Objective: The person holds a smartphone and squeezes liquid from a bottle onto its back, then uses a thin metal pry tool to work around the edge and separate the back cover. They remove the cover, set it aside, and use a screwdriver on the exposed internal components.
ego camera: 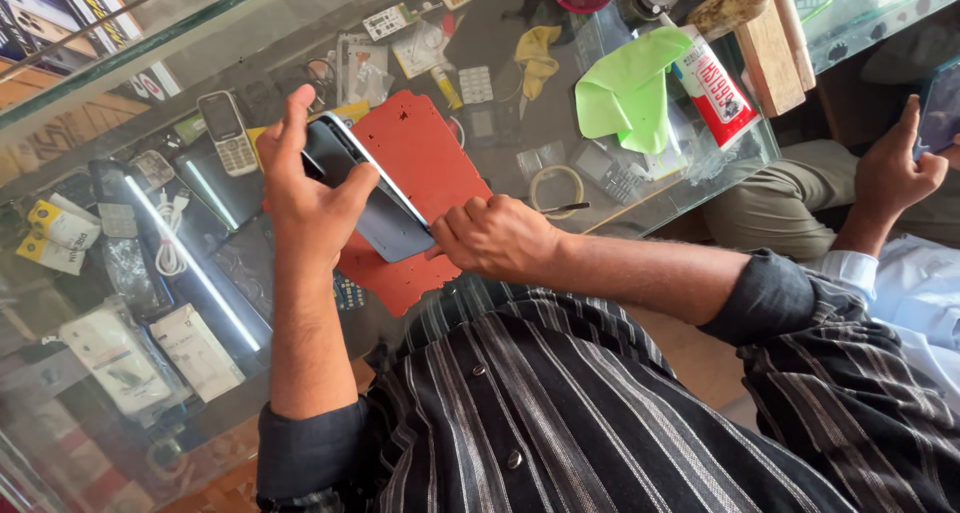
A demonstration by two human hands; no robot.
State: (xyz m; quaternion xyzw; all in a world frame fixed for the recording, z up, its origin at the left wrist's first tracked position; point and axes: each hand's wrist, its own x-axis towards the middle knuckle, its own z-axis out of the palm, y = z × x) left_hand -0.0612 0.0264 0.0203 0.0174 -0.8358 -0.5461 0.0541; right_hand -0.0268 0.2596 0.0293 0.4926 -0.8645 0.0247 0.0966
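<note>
A dark smartphone (375,198) is held above the glass desk (700,173), over a red work mat (425,153). It is gripped by the left hand (310,198), whose fingers are closed round its upper end while the thumb lies along the light edge. The phone's long axis runs from about 10 o'clock down to 4 o'clock, so the lower end points at the right hand (495,235), which lies at 4 o'clock from the phone's middle. The right hand is curled shut, its fingertips pressed against the phone's lower corner; whether a small tool is pinched there cannot be told. Both hands are in contact with the phone, the left being nearer its middle. At 1 o'clock from the phone a green cloth (630,88) and a white tube (712,88) are seen. At 3 o'clock, well apart, another person's hand (895,173) is closed on a separate phone (940,108).
</note>
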